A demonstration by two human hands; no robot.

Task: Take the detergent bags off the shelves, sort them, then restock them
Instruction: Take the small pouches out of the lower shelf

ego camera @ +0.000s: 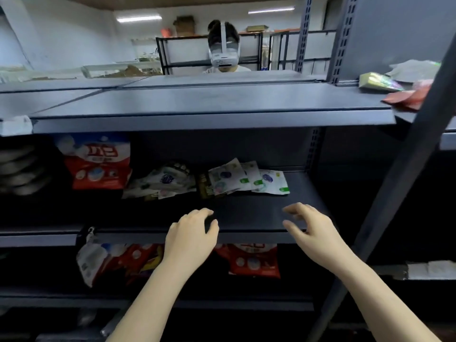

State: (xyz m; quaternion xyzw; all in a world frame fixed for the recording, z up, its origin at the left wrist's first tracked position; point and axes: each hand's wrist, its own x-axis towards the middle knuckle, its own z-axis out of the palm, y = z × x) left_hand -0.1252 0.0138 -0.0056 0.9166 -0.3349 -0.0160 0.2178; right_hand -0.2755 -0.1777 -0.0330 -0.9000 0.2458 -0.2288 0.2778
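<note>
On the middle shelf [259, 213] a red and white detergent bag [97, 164] stands upright at the left. A heap of white bags with blue and green print [162, 181] lies beside it, and several flat white bags [249, 177] overlap to the right. My left hand [191, 234] hovers over the shelf's front edge with loosely curled fingers and holds nothing. My right hand [308, 228] hovers to the right, fingers spread and bent, also holding nothing. Both hands are short of the bags. On the lower shelf lie more red and white bags [254, 260] and a tilted pile [111, 261].
The dark top shelf [209, 102] is bare in the middle; green and red packets [385, 85] lie at its right end. A slanted grey upright [399, 181] crosses on the right. A person wearing a white headset [223, 53] stands behind the shelving.
</note>
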